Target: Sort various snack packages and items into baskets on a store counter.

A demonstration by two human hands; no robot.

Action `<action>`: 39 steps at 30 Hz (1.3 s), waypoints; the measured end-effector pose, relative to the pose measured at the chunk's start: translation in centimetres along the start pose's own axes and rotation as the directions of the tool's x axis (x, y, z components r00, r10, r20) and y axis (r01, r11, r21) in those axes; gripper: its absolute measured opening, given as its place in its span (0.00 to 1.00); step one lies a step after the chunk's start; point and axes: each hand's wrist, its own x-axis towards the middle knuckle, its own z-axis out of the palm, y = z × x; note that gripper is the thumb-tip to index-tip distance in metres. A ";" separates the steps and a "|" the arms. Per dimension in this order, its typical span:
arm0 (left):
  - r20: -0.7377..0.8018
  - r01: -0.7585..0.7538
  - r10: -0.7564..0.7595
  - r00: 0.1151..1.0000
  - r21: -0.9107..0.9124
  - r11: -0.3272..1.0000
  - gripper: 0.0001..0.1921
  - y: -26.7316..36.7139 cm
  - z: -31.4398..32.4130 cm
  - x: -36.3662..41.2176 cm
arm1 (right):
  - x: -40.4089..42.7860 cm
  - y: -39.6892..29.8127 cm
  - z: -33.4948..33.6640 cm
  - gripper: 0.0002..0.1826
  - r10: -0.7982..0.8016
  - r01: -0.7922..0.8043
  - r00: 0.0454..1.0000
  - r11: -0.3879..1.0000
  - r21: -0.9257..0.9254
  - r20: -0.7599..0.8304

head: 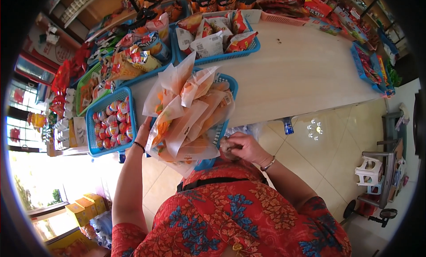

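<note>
A blue plastic basket heaped with orange snacks in translucent packets is in front of my body, at the near edge of the table. My left hand grips its left side, the fingers partly hidden by the basket and packets. Against the basket's near right side, my right hand pinches a crumpled grey-brown cloth. Just left of my left hand stands another blue basket, filled with red-and-white wrapped balls.
Beyond is a blue basket of red-and-white snack bags on the pale tabletop. A green basket and more snack bags line the left. A small blue basket sits at the right end. White stools stand on the tiled floor.
</note>
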 end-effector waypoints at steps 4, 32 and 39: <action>-0.003 0.028 -0.028 1.000 0.031 0.999 0.24 1.4 1.1 -0.6 | 1.3 0.7 -3.1 0.13 0.178 -0.170 0.937 0.984 0.052 -0.300; 0.119 0.213 -0.203 0.972 -0.072 0.974 0.25 3.6 4.2 -1.0 | 1.0 1.9 -2.1 0.13 0.177 -0.150 0.923 0.983 0.104 -0.342; 0.080 0.210 -0.214 0.974 0.058 0.976 0.27 4.0 3.4 0.7 | 5.1 1.7 -3.8 0.14 -0.021 -0.145 0.880 0.940 -0.309 -0.475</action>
